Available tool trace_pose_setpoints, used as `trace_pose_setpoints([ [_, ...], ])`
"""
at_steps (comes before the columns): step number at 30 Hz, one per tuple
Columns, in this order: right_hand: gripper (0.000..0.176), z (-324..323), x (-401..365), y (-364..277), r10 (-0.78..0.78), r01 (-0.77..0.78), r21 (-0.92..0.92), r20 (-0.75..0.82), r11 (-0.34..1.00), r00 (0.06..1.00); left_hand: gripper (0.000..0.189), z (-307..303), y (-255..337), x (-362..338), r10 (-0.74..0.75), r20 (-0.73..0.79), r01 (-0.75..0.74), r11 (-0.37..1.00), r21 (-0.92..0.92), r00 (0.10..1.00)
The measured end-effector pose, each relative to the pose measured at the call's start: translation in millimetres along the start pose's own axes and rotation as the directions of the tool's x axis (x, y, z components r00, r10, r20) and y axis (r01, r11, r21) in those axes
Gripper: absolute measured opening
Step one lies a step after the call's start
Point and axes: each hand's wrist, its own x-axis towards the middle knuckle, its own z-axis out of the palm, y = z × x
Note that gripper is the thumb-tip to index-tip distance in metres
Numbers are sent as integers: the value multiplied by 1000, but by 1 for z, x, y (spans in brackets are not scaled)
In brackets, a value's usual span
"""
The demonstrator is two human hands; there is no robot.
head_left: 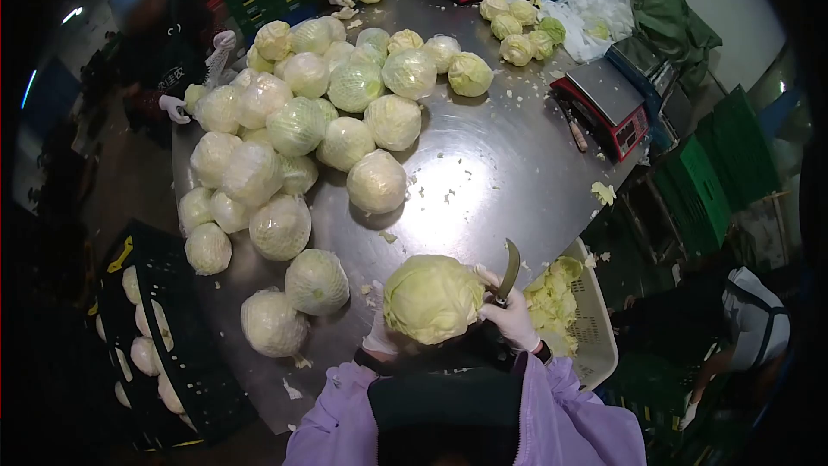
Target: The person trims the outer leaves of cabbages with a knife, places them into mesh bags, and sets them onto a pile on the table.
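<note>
A pale green cabbage, with no wrap showing on it, is held up at the table's near edge, in front of my body. My left hand, in a white glove, is closed against its left side, with part of the fingers hidden behind the cabbage. My right hand, gloved too, grips a knife with a curved blade pointing up, close against the cabbage's right side. Two net-wrapped cabbages, one in front and one behind, sit to the left of my left hand.
Many wrapped cabbages crowd the metal table's left half. A white basket of leaves is at my right. Red scales and unwrapped cabbages stand farther back. A black crate is lower left. Two co-workers stand across the table.
</note>
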Motion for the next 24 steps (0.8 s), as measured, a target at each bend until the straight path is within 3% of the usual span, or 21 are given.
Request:
trace_pose_setpoints([
  [1, 57, 3, -4, -4, 144, -138, 64, -104, 988, 984, 98, 7, 3, -4, -40, -14, 37, 987, -158, 999],
  [3, 55, 1, -4, -4, 165, -165, 21, -237, 986, 957, 94, 36, 23, -11, -11, -40, 9, 999, -44, 999],
  [4, 55, 0, -3, -6, 151, -151, 17, -242, 988, 958, 90, 53, 33, -11, 207, 19, -207, 961, 183, 978],
  [5, 56, -2, -4, -9, 153, -119, 224, -141, 967, 978, 86, 61, 38, -9, 397, 122, -413, 828, 379, 910],
  [6, 59, -3, -8, -10, 136, -107, 424, -41, 899, 990, 79, 56, 40, -5, 447, 213, -495, 797, 346, 869],
  [9, 68, 0, -10, 38, 221, -186, 591, 13, 785, 975, 81, 76, 41, -14, 400, 242, -456, 851, 262, 884],
  [10, 68, -23, -15, 96, 269, -250, 661, 75, 708, 960, 81, 67, 35, -13, 318, 358, -428, 855, 291, 878],
  [11, 68, -17, -11, 86, 267, -242, 660, 65, 711, 962, 81, 72, 34, -16, 313, 365, -425, 858, 287, 877],
  [13, 55, 5, 0, 51, 332, -204, 864, 46, 460, 942, 72, 88, 36, -26, 282, 422, -401, 888, 224, 861],
  [14, 50, 3, 4, 52, 287, -220, 870, 94, 442, 953, 73, 86, 37, -24, 300, 430, -396, 906, 153, 852],
  [15, 50, 3, 3, 51, 287, -211, 872, 85, 442, 954, 73, 83, 37, -21, 291, 434, -388, 909, 153, 853],
  [17, 48, 2, 6, 44, 194, -129, 771, 7, 623, 981, 72, 76, 39, -15, 325, 334, -405, 892, 204, 885],
  [18, 48, 0, 6, 42, 192, -125, 771, 4, 624, 981, 76, 77, 43, -14, 285, 275, -366, 876, 315, 918],
  [19, 47, 0, 6, 42, 202, -126, 755, -9, 643, 979, 76, 78, 43, -12, 284, 278, -366, 875, 317, 918],
  [21, 47, -1, 10, 45, 213, -135, 739, -12, 660, 977, 80, 79, 38, -8, 171, 162, -235, 723, 649, 972],
  [22, 49, -3, 13, 51, 223, -167, 762, 30, 626, 974, 80, 73, 32, -3, 177, 156, -236, 722, 651, 972],
  [24, 51, -5, 13, 62, 241, -212, 782, 82, 587, 967, 74, 64, 19, 6, -14, 223, -141, 733, 665, 975],
])
